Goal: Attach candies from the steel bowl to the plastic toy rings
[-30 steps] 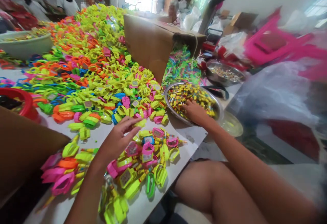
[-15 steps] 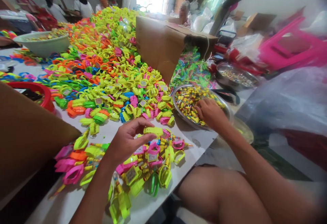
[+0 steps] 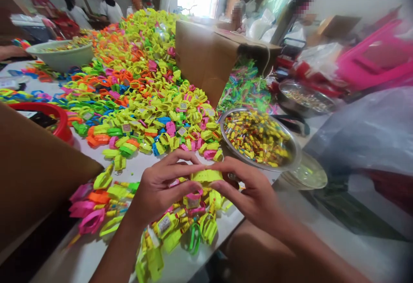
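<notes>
A yellow band (image 3: 206,176) is pinched between my left hand (image 3: 169,182) and my right hand (image 3: 248,186), above the near edge of the table. Both hands are closed on its two ends. Something small and shiny shows by the fingers of my right hand, too small to make out. Below the hands lies a small heap of yellow, pink, orange and green bands (image 3: 164,225) mixed with small yellow and red pieces. To the right stands a metal bowl (image 3: 295,162) full of yellow and red pieces (image 3: 254,136).
A large pile of coloured bands (image 3: 129,81) covers the table's far side. Around it are a cardboard box (image 3: 203,57), a pale bowl (image 3: 64,59) and a red-rimmed container (image 3: 61,119). Brown cardboard (image 3: 41,167) stands at the near left. Several people sit behind the pile.
My right hand has left the metal bowl and moved left to the yellow band, which it now grips with my left hand. The view has shifted slightly.
</notes>
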`<state>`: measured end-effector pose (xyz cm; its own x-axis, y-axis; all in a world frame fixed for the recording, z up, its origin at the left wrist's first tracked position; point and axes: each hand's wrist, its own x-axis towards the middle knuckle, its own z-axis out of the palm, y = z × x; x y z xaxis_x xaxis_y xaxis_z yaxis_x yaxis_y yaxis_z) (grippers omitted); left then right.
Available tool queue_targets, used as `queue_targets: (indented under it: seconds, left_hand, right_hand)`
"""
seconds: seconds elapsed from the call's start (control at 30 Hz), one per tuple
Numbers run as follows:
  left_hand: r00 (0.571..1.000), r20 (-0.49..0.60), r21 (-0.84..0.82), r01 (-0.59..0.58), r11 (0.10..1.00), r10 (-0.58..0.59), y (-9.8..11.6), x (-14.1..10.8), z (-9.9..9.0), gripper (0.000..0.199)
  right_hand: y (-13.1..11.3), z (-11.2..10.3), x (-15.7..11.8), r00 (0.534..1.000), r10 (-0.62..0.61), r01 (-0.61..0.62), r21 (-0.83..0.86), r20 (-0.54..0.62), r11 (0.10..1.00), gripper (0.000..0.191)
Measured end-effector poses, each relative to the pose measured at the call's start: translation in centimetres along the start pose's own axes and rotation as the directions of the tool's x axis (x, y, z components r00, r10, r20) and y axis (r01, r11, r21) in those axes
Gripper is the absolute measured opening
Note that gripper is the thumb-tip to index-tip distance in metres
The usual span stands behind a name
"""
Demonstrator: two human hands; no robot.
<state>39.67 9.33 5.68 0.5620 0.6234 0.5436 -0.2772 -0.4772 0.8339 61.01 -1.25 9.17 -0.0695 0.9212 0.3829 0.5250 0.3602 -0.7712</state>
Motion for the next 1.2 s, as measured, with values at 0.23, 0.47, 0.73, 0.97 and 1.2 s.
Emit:
queue_targets:
  seconds: [0.23,0.47,0.73,0.97,1.2]
  left_hand:
    - [0.999,0.019,-0.003,-0.050,0.999,0.050,0.6,0.2,0.0,0.046]
    - [0.981,0.077,0.340,-0.196,0.920,0.180,1.9,0.1,0.2,0.049]
    - [0.897,0.248,0.771,-0.411,0.486,0.365,2.3,-0.5,0.9,0.049]
    - [0.885,0.251,0.783,-0.424,0.455,0.391,2.1,-0.2,1.0,0.035]
    - [0.925,0.157,0.772,-0.333,0.541,0.345,1.5,-0.3,1.1,0.038]
  right_hand:
    - [-1.0,-0.1,-0.2,0.995,-0.098,0.097,-0.023,-0.016,0.995,0.023]
    - [-0.7,0.1,-0.5,0.991,-0.111,0.104,-0.086,-0.077,0.991,0.026]
    - [-0.6,1.2,-0.5,0.972,-0.136,0.092,-0.221,-0.191,0.971,0.014]
    - [0.2,2.2,-0.5,0.965,-0.168,0.125,-0.212,-0.202,0.969,0.017]
    - [1.0,2.7,-0.7,0.976,-0.129,0.093,-0.199,-0.175,0.975,0.014]
